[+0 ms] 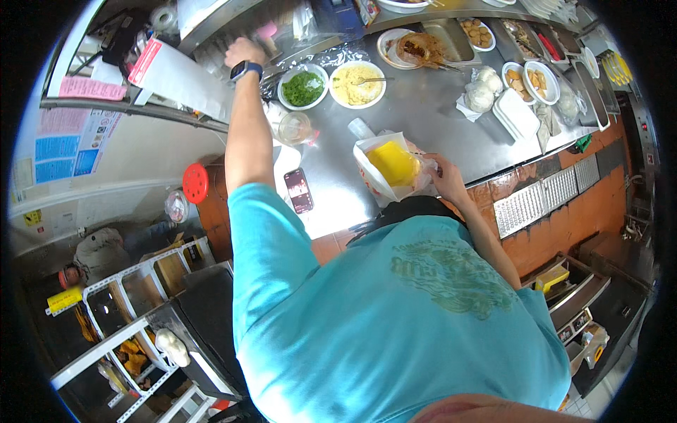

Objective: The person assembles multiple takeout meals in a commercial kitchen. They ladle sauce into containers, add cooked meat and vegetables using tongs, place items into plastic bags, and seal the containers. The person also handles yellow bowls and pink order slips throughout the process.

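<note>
On the left, my left hand, with a watch on its wrist, reaches to the steel shelf above the counter. Transparent plastic items lie by its fingers; I cannot tell whether it holds any. My right hand grips the side of a white plastic bag near the counter's front edge. Inside the open bag sits a container with a yellow top or contents. A small transparent cup lies just behind the bag.
Bowls of chopped greens and chopped yellow food with a spoon stand behind. A phone and a transparent tub are at left. White lidded boxes, a bagged white bundle and steel trays occupy the right.
</note>
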The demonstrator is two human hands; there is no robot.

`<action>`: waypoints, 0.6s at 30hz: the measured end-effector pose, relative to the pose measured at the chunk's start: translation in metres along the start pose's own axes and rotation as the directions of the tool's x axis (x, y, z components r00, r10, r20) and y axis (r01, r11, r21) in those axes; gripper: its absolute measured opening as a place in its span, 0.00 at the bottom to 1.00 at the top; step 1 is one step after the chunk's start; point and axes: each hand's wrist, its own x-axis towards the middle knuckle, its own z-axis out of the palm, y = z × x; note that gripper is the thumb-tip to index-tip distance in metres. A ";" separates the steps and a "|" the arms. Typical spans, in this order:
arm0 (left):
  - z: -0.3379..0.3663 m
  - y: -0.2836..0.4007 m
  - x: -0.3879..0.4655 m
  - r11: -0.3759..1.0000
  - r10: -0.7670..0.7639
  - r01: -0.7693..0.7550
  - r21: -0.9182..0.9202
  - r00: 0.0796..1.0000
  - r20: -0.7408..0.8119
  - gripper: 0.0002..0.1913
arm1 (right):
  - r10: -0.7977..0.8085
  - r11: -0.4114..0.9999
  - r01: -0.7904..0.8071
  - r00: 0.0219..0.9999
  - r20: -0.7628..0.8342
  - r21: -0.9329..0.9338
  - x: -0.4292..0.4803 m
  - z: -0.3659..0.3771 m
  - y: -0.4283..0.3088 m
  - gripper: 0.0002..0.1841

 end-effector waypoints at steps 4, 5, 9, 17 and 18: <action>-0.035 0.004 -0.066 0.899 0.007 -0.100 -0.427 0.977 -0.212 0.17 | -0.105 0.994 0.101 0.981 -0.166 -0.027 0.006 -0.006 -0.020 0.22; -0.043 0.001 -0.100 0.854 0.075 -0.137 -0.502 0.987 -0.141 0.18 | -0.222 0.975 0.210 0.940 -0.259 -0.072 0.008 -0.006 -0.029 0.22; -0.050 0.016 -0.288 0.396 0.308 0.019 -0.918 0.939 0.153 0.12 | -0.249 0.725 0.331 0.944 -0.217 0.604 0.007 0.007 -0.076 0.22; -0.027 0.033 -0.415 0.189 0.722 0.062 -0.980 0.668 0.182 0.05 | -0.129 0.855 0.065 0.988 0.089 0.515 0.008 0.007 -0.071 0.22; -0.022 0.033 -0.415 0.219 0.707 0.066 -0.973 0.676 0.205 0.06 | -0.171 0.890 0.145 0.985 0.021 0.432 0.003 0.019 -0.066 0.18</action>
